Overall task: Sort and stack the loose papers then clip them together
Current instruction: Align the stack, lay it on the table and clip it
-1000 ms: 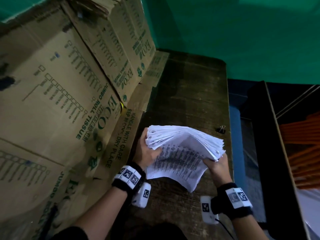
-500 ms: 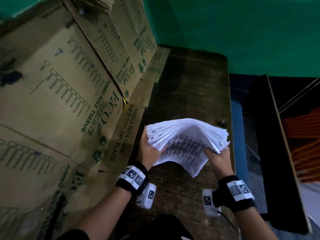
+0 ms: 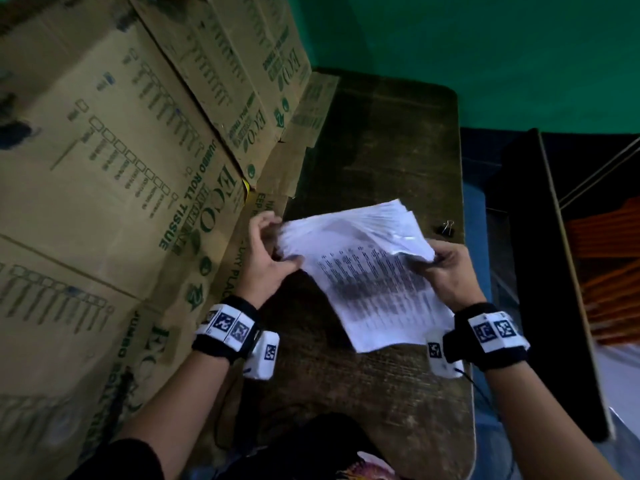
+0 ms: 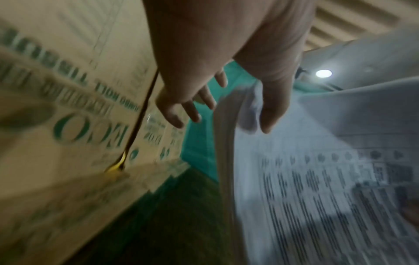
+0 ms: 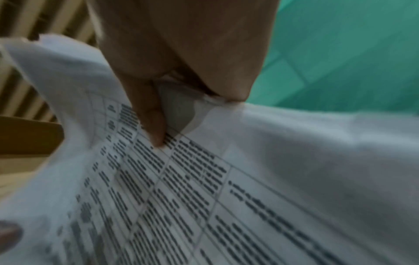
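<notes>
Right now I have the stack of papers (image 3: 363, 268) lifted off the wooden table (image 3: 381, 150), held between both hands. My right hand (image 3: 450, 271) pinches the near right corner, thumb on the printed top sheet and fingers curled beneath. My left hand (image 3: 268, 258) sits at the left edge with the thumb on the sheets, but its fingers (image 4: 192, 111) are spread loose behind the stack, so that side is only lightly supported.

To do this step well, I judge I should close the left fingers on the edge, stand the stack on one long edge and tap it on the table until the fanned sheets sit flush, keeping the grip slack enough for them to slide. The binder clip (image 3: 447, 227) waits near the table's right edge, just beyond my right hand.

Compared with half a second ago, the arched, fanned stack has flattened and tilted towards me, and the left fingers have come away from it.
</notes>
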{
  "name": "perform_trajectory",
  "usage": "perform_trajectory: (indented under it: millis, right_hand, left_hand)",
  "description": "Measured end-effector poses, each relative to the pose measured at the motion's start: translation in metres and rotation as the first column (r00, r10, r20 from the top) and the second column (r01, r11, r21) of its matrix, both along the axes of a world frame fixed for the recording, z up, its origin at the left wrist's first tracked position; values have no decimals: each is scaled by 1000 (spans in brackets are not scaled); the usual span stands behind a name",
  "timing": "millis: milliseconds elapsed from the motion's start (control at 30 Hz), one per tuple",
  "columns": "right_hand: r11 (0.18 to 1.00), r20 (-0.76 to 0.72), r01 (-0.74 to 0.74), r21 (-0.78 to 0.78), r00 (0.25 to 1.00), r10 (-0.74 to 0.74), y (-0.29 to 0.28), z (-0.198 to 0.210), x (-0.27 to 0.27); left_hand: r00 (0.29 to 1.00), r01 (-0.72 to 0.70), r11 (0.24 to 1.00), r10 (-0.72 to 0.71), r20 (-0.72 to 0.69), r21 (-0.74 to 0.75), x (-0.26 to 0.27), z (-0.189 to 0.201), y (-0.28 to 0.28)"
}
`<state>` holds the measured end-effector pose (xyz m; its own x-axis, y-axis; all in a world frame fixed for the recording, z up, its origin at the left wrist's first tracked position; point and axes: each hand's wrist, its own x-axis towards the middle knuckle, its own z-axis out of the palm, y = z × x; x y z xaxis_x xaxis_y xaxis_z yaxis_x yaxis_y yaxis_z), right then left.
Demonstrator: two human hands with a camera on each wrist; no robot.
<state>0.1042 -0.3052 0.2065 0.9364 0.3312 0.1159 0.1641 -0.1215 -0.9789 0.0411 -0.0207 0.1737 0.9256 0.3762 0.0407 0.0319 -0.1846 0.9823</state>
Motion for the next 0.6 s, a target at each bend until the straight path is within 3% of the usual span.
perform_trajectory:
  millis: [100, 133, 167, 233, 333, 367, 400, 500, 533, 567, 600]
  right_hand:
    - [965, 75, -132, -224, 985, 152, 3, 8, 7]
    - [942, 85, -142, -303, 981, 175, 6, 5, 10]
    - [921, 78, -142, -364, 980, 182, 9, 4, 12]
    - [896, 71, -165, -413, 975, 212, 16, 0, 11]
    - [901, 10, -220, -375, 971, 241, 17, -4, 5]
    - [873, 0, -208, -442, 973, 232, 12, -7, 5]
    - [812, -10, -185, -553, 976, 216, 4, -13, 6]
    - [485, -74, -104, -868, 994, 81, -36, -35, 7]
    - [469, -92, -98, -878, 995, 36, -50, -42, 6]
    - [535, -115, -95, -840, 993, -4, -63, -50, 7]
    - [670, -135, -73, -739, 990, -40, -74, -57, 6]
  left_hand:
    - [977, 210, 926, -213, -25, 315, 4, 18, -8]
    - [949, 307, 885, -314, -37, 350, 9, 16, -11]
    - [906, 409, 858, -421, -30, 310, 12, 7, -13]
    - [873, 485, 865, -488, -17, 129, 12, -4, -25]
    - [927, 374, 919, -375, -22, 125, 10, -12, -32]
    - [940, 339, 931, -341, -9, 135, 12, -18, -30]
    - [946, 325, 937, -321, -50, 129, 12, -18, -27]
    - [949, 250, 962, -267, -171, -110, 20, -22, -7]
    - [947, 189, 963, -231, -225, -192, 20, -20, -2]
    - [944, 144, 944, -221, -245, -296, 21, -23, 5]
    - [941, 111, 947, -197, -274, -301, 22, -27, 11]
